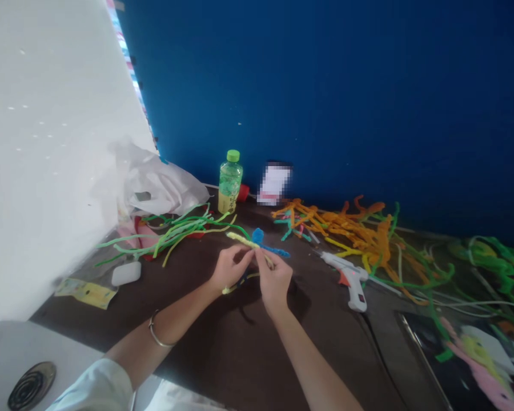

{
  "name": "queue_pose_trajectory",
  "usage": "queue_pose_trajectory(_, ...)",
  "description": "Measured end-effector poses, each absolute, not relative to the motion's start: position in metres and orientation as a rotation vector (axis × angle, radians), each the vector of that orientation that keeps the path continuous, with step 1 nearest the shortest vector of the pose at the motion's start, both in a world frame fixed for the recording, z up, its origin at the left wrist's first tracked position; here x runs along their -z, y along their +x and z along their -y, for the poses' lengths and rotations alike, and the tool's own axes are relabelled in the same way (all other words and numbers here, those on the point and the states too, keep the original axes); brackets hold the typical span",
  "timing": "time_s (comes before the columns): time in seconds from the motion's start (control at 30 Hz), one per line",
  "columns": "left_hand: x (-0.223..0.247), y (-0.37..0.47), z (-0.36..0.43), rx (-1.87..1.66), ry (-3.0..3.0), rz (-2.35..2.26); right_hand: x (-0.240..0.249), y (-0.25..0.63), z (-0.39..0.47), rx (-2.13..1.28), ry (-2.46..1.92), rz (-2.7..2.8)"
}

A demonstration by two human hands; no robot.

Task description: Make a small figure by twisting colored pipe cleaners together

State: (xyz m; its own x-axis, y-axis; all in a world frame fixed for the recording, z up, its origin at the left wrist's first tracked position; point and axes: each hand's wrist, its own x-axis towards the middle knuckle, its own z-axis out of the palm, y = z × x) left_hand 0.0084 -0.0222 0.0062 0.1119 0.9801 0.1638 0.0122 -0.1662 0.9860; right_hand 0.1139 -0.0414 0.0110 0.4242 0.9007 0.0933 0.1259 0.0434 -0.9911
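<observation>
Above the middle of the dark table, my left hand and my right hand meet, fingertips pinched around fuzzy pipe cleaners. A pale yellow pipe cleaner sticks out up and to the left of my fingers. A blue pipe cleaner, bent into a rounded loop with a straight tail to the right, stands out beyond the fingertips. Another yellow end shows under my left hand, near the wrist. My fingers hide the spot where the blue and yellow pieces meet.
A white glue gun lies to the right, its cord trailing forward. Orange pipe cleaners are heaped behind it, green ones at left. A green-capped bottle and a phone stand at the back. A white case sits left.
</observation>
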Motion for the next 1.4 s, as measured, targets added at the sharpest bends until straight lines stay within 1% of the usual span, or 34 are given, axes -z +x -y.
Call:
queue_pose_trajectory(0.17,-0.004,0.008,0.021,-1.255,1.394,-1.065,-0.010,0.112,0.044,-0.680,-1.458,1.068)
queue_pose_trajectory(0.33,-0.001,0.010,0.017,-1.260,1.148,-1.003,-0.009,0.110,0.045,-0.631,-1.411,1.107)
queue_pose_trajectory(0.47,-0.001,0.012,0.015,-1.209,0.857,-0.900,-0.008,0.109,0.045,-0.724,-1.367,1.051)
queue_pose_trajectory(0.6,0.000,0.013,0.014,-1.168,0.702,-0.808,-0.006,0.109,0.043,-0.840,-1.321,0.954)
queue_pose_trajectory(0.93,-0.004,0.011,0.011,-1.008,0.504,-0.715,0.004,0.122,0.033,-1.039,-1.224,0.866)
queue_pose_trajectory(1.13,-0.002,0.010,0.010,-0.945,0.484,-0.678,0.000,0.134,0.029,-1.009,-1.252,0.955)
queue_pose_trajectory(1.27,0.000,0.009,0.011,-0.924,0.438,-0.518,-0.005,0.136,0.030,-1.049,-1.247,0.974)
queue_pose_trajectory(1.4,-0.007,0.003,0.015,-0.827,0.305,-0.351,-0.008,0.132,0.032,-1.189,-1.198,0.917)
